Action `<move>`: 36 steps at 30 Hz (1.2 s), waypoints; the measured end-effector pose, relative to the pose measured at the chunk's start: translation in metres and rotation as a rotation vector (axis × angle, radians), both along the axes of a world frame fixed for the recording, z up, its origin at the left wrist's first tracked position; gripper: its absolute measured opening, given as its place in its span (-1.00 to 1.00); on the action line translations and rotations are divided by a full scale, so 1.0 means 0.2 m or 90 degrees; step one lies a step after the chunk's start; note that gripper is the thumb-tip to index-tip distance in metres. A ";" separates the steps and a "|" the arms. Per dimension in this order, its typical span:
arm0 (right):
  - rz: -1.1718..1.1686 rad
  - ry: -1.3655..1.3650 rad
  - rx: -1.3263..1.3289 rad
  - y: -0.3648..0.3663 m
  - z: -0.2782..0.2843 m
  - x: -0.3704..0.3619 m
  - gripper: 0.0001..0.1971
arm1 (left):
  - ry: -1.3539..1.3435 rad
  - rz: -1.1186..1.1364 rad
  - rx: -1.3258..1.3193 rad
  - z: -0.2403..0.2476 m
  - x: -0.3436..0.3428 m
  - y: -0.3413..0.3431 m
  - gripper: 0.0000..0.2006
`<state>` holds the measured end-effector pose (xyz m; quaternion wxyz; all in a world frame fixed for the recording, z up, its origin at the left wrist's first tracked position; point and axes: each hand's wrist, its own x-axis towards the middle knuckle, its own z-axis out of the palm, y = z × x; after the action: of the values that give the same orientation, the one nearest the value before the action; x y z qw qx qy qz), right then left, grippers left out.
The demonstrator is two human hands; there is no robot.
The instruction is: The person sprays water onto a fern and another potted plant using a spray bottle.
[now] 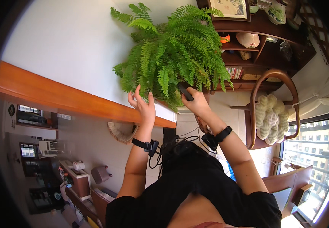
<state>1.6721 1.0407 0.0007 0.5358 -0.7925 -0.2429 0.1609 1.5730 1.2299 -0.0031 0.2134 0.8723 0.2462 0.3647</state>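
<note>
While the fern (172, 53) is spreading its fronds in front of the person, the right hand (198, 102) is holding a dark tool (185, 92) against the plant's near side. Its grip is clamping firmly on the tool, with the fingers wrapping round it, and the far end is hiding among the leaves (so I cannot tell what kind of tool it is). The left hand (143, 108) is hovering just beside the lower-left fronds, its grip standing apart, the fingers spreading and bending; whether a fingertip is touching a leaf, I cannot tell. The fern is sitting beyond both hands, between a white surface (73, 49) with an orange wooden edge (77, 98) and the dark wooden shelf (236, 26), its foliage mostly covering whatever is bearing it.

Judging by this pose, the person is probably tending the outer fronds, the right hand placing the tool and the left getting ready to steady or part the leaves. The next move is likely calling for a light left-hand pinch on one frond, the fingers keeping clear of the tool's hidden end.
</note>
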 end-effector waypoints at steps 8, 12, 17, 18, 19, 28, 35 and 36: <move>-0.041 -0.100 0.079 -0.07 -0.05 0.02 -0.79 | 0.054 -0.212 -0.181 0.05 0.10 0.08 -0.52; -0.060 -0.108 0.065 -0.10 0.02 0.04 -0.77 | 0.285 -0.374 -0.146 0.00 0.28 -0.07 -0.47; -0.030 -0.044 -0.031 -0.12 0.10 0.04 -0.75 | 0.505 -0.518 -0.192 0.02 0.39 -0.23 -0.32; -0.037 -0.098 -0.006 -0.12 0.07 0.03 -0.74 | 0.500 -0.521 -0.192 0.01 0.39 -0.22 -0.32; -0.044 -0.152 0.018 -0.11 0.05 0.03 -0.74 | 0.480 -0.532 -0.170 -0.01 0.38 -0.22 -0.31; 0.023 -0.175 -0.089 0.14 0.10 -0.07 -0.75 | 0.407 -0.562 -0.190 -0.11 0.23 0.01 -0.30; 0.015 -0.221 -0.041 0.49 0.38 0.07 -0.74 | 0.397 -0.540 -0.191 -0.09 0.00 0.23 -0.31; 0.020 -0.196 -0.054 0.52 0.42 0.16 -0.74 | 0.384 -0.549 -0.229 -0.07 -0.02 0.26 -0.31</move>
<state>1.7039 1.1450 0.0852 0.4560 -0.8257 -0.3274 0.0557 1.5685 1.2818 -0.0174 0.4088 0.9097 -0.0246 -0.0692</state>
